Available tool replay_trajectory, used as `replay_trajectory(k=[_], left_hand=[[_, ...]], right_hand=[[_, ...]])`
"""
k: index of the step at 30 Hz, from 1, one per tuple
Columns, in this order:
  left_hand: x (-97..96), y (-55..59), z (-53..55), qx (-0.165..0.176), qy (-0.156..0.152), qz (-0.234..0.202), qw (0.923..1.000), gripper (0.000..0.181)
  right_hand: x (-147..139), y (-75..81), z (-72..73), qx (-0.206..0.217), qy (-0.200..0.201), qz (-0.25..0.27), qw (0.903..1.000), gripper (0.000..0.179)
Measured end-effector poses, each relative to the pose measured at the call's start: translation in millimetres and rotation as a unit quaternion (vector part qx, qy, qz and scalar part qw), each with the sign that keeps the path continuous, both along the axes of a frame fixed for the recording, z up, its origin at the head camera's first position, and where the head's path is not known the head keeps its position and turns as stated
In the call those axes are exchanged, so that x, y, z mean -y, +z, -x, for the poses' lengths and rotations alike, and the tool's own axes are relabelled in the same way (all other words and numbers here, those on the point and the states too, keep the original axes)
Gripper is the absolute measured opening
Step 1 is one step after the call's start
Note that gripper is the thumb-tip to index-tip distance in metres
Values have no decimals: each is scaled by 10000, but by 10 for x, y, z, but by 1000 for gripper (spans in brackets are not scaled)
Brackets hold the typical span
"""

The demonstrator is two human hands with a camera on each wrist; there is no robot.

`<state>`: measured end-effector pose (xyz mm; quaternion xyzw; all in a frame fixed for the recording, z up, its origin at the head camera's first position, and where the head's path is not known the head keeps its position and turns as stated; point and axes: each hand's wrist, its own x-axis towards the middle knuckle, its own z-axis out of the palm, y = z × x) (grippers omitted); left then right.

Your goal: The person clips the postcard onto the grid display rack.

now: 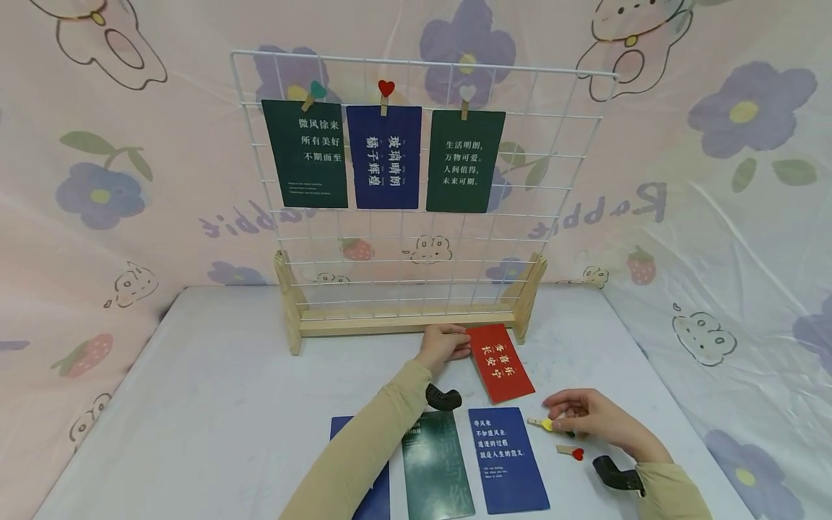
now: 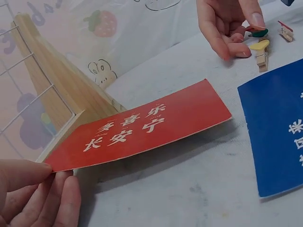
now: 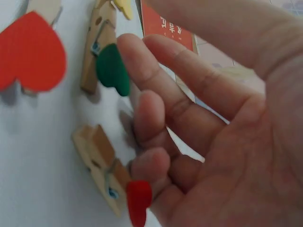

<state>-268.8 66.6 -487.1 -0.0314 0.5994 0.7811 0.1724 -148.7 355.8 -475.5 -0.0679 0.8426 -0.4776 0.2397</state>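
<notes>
My left hand (image 1: 442, 345) pinches one edge of a red card (image 1: 500, 365) between thumb and fingers, just in front of the wire grid rack (image 1: 416, 328). The left wrist view shows the card slightly tilted, its near side off the table. Over the small wooden clothespins, my right hand (image 1: 594, 415) has loosely bent fingers and grips nothing visible. Beside its fingertips are a clothespin with a green heart (image 3: 112, 68) and one with a yellow heart (image 1: 546, 425). Red-heart clothespins (image 3: 139, 198) lie close by. The right thumb's tip is cut off in the right wrist view.
On the rack hang a green card (image 1: 305, 166), a blue card (image 1: 383, 188) and another green card (image 1: 461, 195), each under a heart clothespin. In front lie a blue card (image 1: 510, 469), a green card (image 1: 438, 477) and another blue card (image 1: 377, 502) partly behind my left sleeve.
</notes>
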Motion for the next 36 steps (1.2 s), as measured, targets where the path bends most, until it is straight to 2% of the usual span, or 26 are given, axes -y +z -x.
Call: replay_trajectory(k=[13, 19, 28, 36], left_hand=[[61, 15, 1, 21, -6, -79, 10000, 24], [87, 33, 3, 105, -5, -213, 9997, 23], [136, 47, 4, 63, -82, -185, 9998, 23], [197, 67, 9, -69, -101, -189, 9997, 24]], right_hand=[[42, -44, -4, -261, 15, -192, 9995, 38], [58, -56, 0, -231, -58, -194, 9995, 37], [105, -37, -19, -214, -166, -296, 9992, 30], [119, -32, -28, -309, -59, -275, 9991, 22]])
